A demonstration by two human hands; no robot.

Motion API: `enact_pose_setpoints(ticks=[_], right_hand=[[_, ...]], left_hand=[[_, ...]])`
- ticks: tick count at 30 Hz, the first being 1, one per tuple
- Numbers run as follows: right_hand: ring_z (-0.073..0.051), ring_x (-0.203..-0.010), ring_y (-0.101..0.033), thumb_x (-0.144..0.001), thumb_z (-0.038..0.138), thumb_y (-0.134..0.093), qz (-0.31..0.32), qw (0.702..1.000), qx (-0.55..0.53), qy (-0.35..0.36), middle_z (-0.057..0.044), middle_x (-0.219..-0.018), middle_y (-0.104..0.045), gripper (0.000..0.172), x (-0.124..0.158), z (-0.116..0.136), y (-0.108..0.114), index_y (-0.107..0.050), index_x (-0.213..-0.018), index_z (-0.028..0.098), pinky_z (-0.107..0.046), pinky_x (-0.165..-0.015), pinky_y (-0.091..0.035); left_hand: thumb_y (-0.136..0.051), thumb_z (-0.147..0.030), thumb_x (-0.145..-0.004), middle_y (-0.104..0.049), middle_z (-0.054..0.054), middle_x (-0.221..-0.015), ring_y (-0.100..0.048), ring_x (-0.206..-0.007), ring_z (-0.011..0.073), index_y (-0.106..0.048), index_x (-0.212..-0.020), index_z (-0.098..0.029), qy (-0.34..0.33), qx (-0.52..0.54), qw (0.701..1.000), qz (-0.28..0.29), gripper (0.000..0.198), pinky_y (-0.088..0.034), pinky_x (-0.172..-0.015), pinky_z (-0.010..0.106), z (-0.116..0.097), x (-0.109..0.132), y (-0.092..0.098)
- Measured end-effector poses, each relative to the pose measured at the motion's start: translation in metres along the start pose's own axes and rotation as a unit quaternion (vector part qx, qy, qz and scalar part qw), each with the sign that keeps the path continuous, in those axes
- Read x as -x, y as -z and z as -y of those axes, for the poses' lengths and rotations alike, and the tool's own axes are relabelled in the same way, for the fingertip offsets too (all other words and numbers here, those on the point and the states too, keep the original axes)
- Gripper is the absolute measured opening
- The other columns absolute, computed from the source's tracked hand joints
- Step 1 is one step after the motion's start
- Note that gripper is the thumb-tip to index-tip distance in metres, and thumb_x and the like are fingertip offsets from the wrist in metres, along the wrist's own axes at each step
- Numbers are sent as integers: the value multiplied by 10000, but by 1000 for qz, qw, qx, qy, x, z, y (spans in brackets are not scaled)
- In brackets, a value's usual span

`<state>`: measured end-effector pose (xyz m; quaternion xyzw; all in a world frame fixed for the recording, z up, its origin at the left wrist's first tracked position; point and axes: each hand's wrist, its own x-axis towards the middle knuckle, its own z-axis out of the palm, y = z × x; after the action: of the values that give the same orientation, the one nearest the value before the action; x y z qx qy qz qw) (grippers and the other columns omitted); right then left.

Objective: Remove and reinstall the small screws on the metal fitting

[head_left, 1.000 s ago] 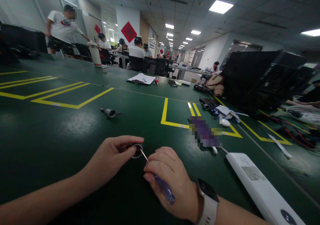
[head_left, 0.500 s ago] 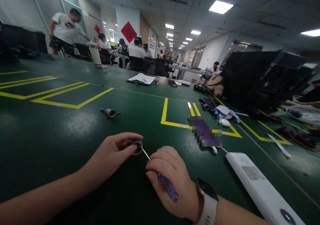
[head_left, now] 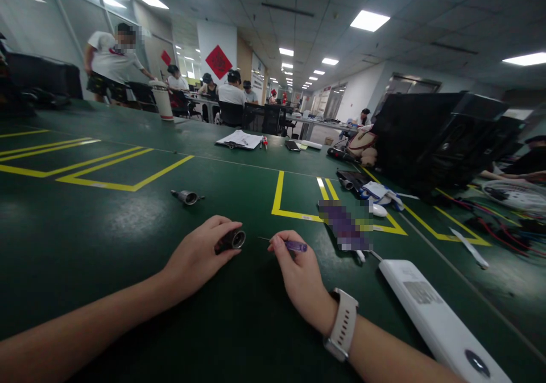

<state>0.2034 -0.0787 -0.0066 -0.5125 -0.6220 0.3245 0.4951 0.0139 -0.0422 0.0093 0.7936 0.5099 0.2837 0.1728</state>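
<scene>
The left hand (head_left: pixel 200 253) pinches a metal part (head_left: pixel 231 241) between thumb and fingers, its round mouth turned towards the right hand (head_left: pixel 299 269); the right hand grips a screwdriver (head_left: pixel 296 246) in bent fingers, the tip pointing at that mouth yet apart from it; whether the metal part rests on the surface (head_left: pixel 98 258) or hangs just above it, I cannot tell.

The work looks under way rather than finished, since both pieces are in hand; what has been loosened or tightened inside the mouth is too dark to judge, so what is left cannot be read either; a similar part (head_left: pixel 186 197) lies on its side beyond the left hand, untouched.

The metal part is a short cylinder, dark along its body, with a paler, shiny ring at the rim; the similar part is grey, with narrow ends jutting from a wider barrel; the screwdriver pairs a thin, straight shaft with a see-through purple handle, probably plastic; the surface is smooth dark green with dull glare, crossed by flat yellow tape (head_left: pixel 278 192).
</scene>
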Motion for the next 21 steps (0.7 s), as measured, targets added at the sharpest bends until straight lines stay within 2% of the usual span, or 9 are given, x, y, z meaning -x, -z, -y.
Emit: enact_pose_setpoints(ticks=[3, 6, 8, 10, 12, 15, 18, 21], right_hand=[[-165, -705, -549, -864, 374, -471, -20, 997, -46, -58, -26, -739, -598, 240, -7, -6, 1, -588, -798, 174, -277, -617, -405], [-162, -687, -554, -840, 376, -503, -45, 991, -81, -95, -14, -715, -607, 226, -10, -11, 0, -604, -799, 178, -278, -624, -404], [-162, -683, -557, -819, 363, -530, -59, 985, -110, -115, -8, -704, -611, 198, -12, -13, -1, -610, -798, 183, -283, -635, -406], [-160, -669, -553, -787, 329, -568, -76, 974, -162, -138, -3, -681, -609, 151, -15, -12, -2, -610, -784, 183, -287, -639, -407], [-151, -639, -541, -755, 277, -594, -93, 959, -217, -156, 3, -645, -595, 97, -19, -9, -3, -600, -749, 180, -285, -630, -407], [-139, -603, -533, -733, 225, -582, -96, 944, -271, -160, 8, -618, -580, 50, -29, -1, -4, -570, -724, 176, -280, -608, -410], [-135, -620, -545, -713, 210, -582, -81, 939, -305, -137, 2, -638, -594, 43, -37, 5, -6, -559, -716, 173, -277, -627, -421], [-138, -680, -556, -717, 237, -596, -41, 925, -363, -106, -19, -727, -628, 72, -38, 6, -10, -578, -725, 168, -281, -665, -427]], left_hand=[[-580, -303, -746, -573, 65, -1042, -549, -934, 238, -601, -1072, -219, -24, -43, 999, 5, 337, -439, -792, 352, 5, -8, -4], [-643, -294, -680, -558, 61, -945, -538, -874, 242, -625, -886, -186, -33, -77, 996, -8, 233, -434, -748, 358, 11, -23, -9], [-664, -304, -662, -551, 60, -906, -529, -859, 242, -584, -841, -169, -48, -85, 995, -23, 237, -426, -731, 355, 14, -36, -12], [-677, -338, -650, -554, 46, -852, -533, -804, 232, -522, -822, -173, -21, -79, 996, -40, 285, -420, -681, 341, 16, -49, -15], [-648, -374, -678, -554, 16, -778, -539, -712, 206, -462, -840, -190, 25, -43, 998, -29, 307, -411, -603, 310, 18, -61, -18], [-637, -386, -687, -548, 1, -743, -539, -671, 189, -433, -837, -195, 33, -7, 999, -32, 317, -403, -576, 291, 22, -75, -22], [-649, -374, -672, -561, 2, -742, -543, -668, 186, -462, -833, -187, 24, 10, 998, -59, 310, -404, -575, 286, 31, -79, -25], [-633, -372, -690, -580, 5, -752, -549, -690, 182, -519, -814, -179, -20, 27, 997, -72, 256, -411, -600, 286, 38, -76, -26]])
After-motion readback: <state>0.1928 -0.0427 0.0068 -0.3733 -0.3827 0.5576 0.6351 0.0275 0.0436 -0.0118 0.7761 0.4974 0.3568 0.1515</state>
